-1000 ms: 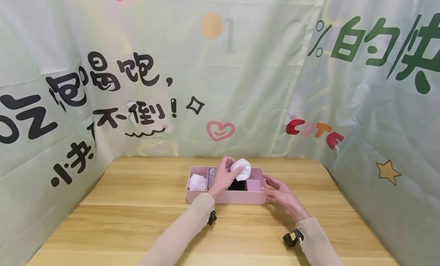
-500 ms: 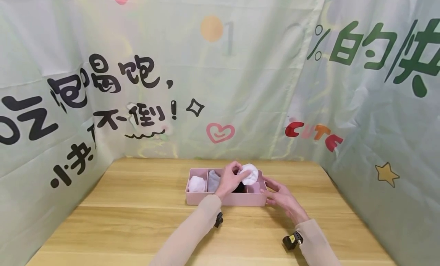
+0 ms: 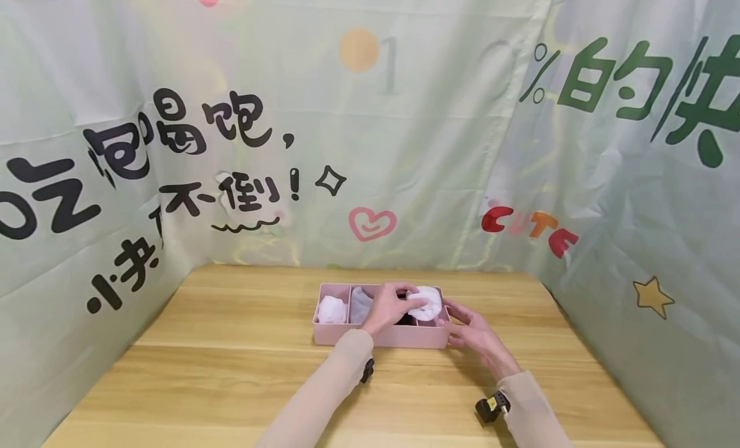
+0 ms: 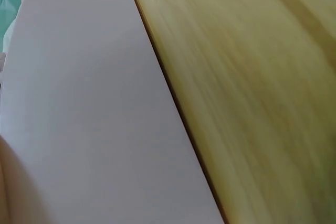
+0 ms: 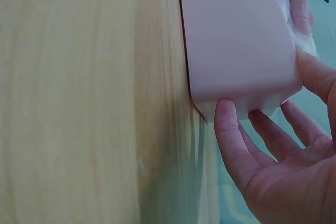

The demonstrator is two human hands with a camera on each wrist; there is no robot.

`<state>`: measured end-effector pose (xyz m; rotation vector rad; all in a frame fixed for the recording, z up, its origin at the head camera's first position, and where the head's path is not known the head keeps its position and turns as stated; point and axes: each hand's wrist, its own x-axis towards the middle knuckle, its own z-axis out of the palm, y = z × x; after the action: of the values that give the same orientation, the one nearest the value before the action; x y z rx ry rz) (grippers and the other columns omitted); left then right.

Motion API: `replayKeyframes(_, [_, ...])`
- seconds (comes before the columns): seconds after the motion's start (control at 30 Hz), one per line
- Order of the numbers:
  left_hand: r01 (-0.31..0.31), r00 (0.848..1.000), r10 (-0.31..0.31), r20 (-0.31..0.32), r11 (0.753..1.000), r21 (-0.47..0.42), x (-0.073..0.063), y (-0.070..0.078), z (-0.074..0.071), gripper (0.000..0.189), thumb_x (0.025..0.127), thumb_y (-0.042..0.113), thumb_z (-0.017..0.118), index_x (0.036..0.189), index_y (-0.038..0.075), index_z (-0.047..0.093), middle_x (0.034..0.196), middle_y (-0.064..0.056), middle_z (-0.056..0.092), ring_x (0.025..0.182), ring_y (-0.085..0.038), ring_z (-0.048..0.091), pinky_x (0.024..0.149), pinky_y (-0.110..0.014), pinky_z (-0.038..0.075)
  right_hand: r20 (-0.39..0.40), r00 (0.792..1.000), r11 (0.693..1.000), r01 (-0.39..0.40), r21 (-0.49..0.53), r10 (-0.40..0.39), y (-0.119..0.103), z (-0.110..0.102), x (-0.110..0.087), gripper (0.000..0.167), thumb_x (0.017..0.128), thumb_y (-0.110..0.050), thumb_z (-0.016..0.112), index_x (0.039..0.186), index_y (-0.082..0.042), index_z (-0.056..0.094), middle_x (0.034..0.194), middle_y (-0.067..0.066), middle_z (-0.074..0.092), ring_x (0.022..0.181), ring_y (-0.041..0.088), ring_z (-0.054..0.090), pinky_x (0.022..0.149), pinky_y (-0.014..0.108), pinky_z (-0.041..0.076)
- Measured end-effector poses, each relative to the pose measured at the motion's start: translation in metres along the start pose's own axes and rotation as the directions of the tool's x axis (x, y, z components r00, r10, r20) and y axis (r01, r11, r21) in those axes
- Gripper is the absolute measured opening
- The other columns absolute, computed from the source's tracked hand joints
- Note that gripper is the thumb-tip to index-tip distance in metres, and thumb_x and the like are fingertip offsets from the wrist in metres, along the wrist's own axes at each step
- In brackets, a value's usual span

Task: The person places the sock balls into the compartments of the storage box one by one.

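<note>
A pink divided storage box sits on the table. My left hand pinches a rolled-up white cloth bundle between thumb and fingers, down at the box's right-end compartment. The bundle hides most of that compartment. My right hand holds the box's right end; in the right wrist view its thumb lies at the rim and its fingertips press the end wall of the pink box. Another white cloth bundle lies in the leftmost compartment, with grey cloth beside it. Black cloth shows partly under my left hand.
The wooden table surrounds the box. Printed fabric hangs behind it and along both sides. The left wrist view mostly shows the box's outer wall and tabletop.
My left hand has moved right and down, bringing the white cloth bundle from above the black cloth to the right-end compartment. My right hand has stayed at the box's end.
</note>
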<state>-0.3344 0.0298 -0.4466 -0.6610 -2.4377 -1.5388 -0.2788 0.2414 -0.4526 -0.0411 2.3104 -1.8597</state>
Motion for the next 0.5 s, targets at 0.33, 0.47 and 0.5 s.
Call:
replayKeyframes(0.33, [-0.004, 0.997, 0.002, 0.071, 1.0, 0.027, -0.0024, -0.0001, -0.0009, 0.019, 0.086, 0.031, 0.077, 0.097, 0.017, 0.077, 0.085, 0.01, 0.071, 0.077, -0.005, 0.062, 0.075, -0.024, 0.051, 0.013, 1.0, 1.0, 0.016, 0.013, -0.016, 0.0005, -0.0024, 0.0011, 0.067, 0.094, -0.017, 0.066, 0.152, -0.009, 0.034, 0.156, 0.025, 0.03, 0.108, 0.018, 0.061, 0.087, 0.036, 0.055])
replayKeyframes(0.47, [-0.008, 0.998, 0.007, 0.061, 1.0, 0.019, -0.0025, -0.0002, -0.0002, 0.014, 0.087, 0.029, 0.075, 0.095, 0.017, 0.077, 0.085, 0.009, 0.072, 0.077, -0.004, 0.063, 0.075, -0.024, 0.051, 0.01, 1.0, 1.0, 0.01, 0.012, -0.01, 0.001, -0.0026, 0.0007, 0.068, 0.094, -0.017, 0.066, 0.153, -0.009, 0.033, 0.156, 0.025, 0.03, 0.107, 0.017, 0.061, 0.087, 0.036, 0.055])
replayKeyframes(0.5, [-0.011, 0.998, 0.01, 0.058, 1.0, 0.021, -0.0024, 0.0002, 0.0, 0.013, 0.087, 0.028, 0.075, 0.095, 0.017, 0.076, 0.085, 0.008, 0.072, 0.078, -0.003, 0.063, 0.076, -0.023, 0.051, 0.012, 1.0, 1.0, 0.01, 0.013, -0.01, 0.0007, -0.0027, 0.0006, 0.068, 0.094, -0.017, 0.066, 0.153, -0.009, 0.033, 0.156, 0.025, 0.029, 0.106, 0.017, 0.061, 0.087, 0.035, 0.055])
